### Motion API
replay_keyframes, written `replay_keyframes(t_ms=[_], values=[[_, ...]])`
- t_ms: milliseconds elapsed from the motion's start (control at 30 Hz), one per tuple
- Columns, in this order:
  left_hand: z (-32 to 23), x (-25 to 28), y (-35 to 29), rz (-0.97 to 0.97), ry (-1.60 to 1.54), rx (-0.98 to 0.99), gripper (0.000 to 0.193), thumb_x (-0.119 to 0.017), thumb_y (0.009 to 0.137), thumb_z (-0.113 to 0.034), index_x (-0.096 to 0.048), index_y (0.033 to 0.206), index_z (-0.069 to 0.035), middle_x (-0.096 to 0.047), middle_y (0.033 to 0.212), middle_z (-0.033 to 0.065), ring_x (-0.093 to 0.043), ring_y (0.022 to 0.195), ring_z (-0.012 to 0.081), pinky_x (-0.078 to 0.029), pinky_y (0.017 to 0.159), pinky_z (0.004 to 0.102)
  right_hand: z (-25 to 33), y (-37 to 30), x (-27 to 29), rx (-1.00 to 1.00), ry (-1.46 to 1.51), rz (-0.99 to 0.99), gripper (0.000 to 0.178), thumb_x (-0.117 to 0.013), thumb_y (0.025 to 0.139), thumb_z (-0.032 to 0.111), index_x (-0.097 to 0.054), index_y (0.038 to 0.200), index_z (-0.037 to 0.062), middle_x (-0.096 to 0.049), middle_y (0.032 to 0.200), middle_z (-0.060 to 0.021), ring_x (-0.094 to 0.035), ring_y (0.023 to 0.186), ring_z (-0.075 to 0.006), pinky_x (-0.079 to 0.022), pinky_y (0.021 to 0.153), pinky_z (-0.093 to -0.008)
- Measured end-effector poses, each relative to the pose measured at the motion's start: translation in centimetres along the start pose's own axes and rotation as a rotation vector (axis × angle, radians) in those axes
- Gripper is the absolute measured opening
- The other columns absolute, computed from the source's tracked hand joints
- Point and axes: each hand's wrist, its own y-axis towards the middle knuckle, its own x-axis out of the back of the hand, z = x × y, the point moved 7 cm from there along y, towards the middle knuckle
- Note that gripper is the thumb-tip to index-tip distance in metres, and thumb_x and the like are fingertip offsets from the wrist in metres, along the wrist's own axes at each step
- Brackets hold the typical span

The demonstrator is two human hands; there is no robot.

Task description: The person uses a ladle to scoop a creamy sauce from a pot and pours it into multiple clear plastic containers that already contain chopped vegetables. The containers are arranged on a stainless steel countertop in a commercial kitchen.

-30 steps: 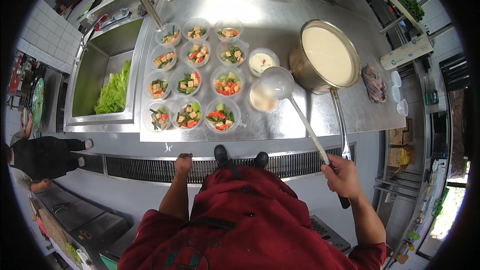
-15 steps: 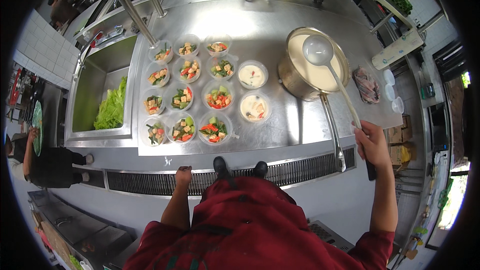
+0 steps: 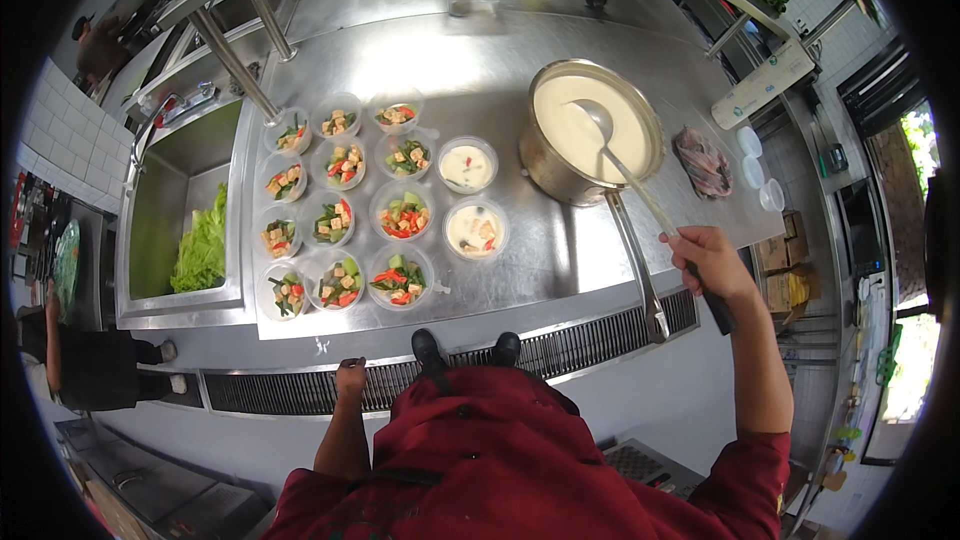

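My right hand (image 3: 712, 262) is wrapped round the handle of a long metal ladle (image 3: 636, 187). The ladle's bowl dips into creamy white liquid in a steel saucepan (image 3: 531, 162), whose long handle points toward me. My left hand (image 3: 350, 377) hangs low in front of the counter with its fingers curled; whether anything is in them is hidden. Left of the saucepan stand two clear tubs with white liquid over their contents, a far tub (image 3: 467, 164) and a near tub (image 3: 476, 229). Further left, several clear tubs (image 3: 400, 275) hold tofu-like cubes and red and green vegetables without white liquid.
A steel sink (image 3: 180, 306) with leafy lettuce (image 3: 203, 240) adjoins the counter (image 3: 560, 275) on the left. Right of the saucepan lie a plastic bag (image 3: 703, 162) and several white lids (image 3: 751, 172). A shelf post (image 3: 222, 45) rises at the back left. Another person (image 3: 95, 360) stands far left.
The ladle's bowl has gone down from above the saucepan into the white liquid, and my right hand has moved with its handle. My left hand stays low and curled. The whole view has shifted slightly.
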Motion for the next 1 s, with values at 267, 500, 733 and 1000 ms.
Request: replay_keyframes(t_ms=[267, 500, 733, 1000], values=[[-1.3, -1.0, 0.2, 0.055, -0.046, 0.033, 0.039, -0.078, 0.088, -0.033, -0.073, 0.109, -0.001, -0.076, 0.087, 0.0134, -0.072, 0.080, 0.0237, -0.056, 0.078, 0.0371, 3.2, -2.1, 0.5, -0.073, 0.203, 0.035, 0.031, -0.056, 0.105, 0.018, -0.061, 0.119, -0.0097, -0.054, 0.071, 0.0001, -0.043, 0.043, -0.0033, -0.032, 0.037, -0.0203], [1.3, -1.6, 1.6, 0.019, 0.007, 0.014, 0.040, -0.077, 0.088, -0.035, -0.073, 0.108, -0.001, -0.076, 0.088, 0.0155, -0.072, 0.077, 0.0251, -0.056, 0.074, 0.0374, 2.7, -1.6, 0.9, -0.107, 0.279, 0.038, 0.032, -0.054, 0.105, 0.019, -0.059, 0.119, -0.0094, -0.052, 0.070, 0.0006, -0.039, 0.038, -0.0024, -0.029, 0.031, -0.0187], [1.1, -1.9, 1.5, 0.032, -0.072, 0.007, 0.040, -0.077, 0.088, -0.034, -0.072, 0.107, 0.000, -0.074, 0.082, 0.0145, -0.071, 0.073, 0.0255, -0.056, 0.070, 0.0379, 3.3, -2.4, 1.9, -0.100, 0.280, 0.015, 0.031, -0.055, 0.105, 0.019, -0.060, 0.119, -0.0087, -0.054, 0.071, -0.0001, -0.040, 0.040, -0.0024, -0.029, 0.033, -0.0192], [1.3, -2.4, 2.1, 0.045, -0.030, 0.000, 0.040, -0.077, 0.088, -0.036, -0.071, 0.106, -0.001, -0.075, 0.090, 0.0153, -0.073, 0.081, 0.0262, -0.056, 0.076, 0.0382, 5.3, -3.9, 2.1, -0.074, 0.242, 0.009, 0.032, -0.055, 0.105, 0.019, -0.061, 0.118, -0.0084, -0.052, 0.070, 0.0013, -0.040, 0.040, -0.0028, -0.029, 0.034, -0.0196]])
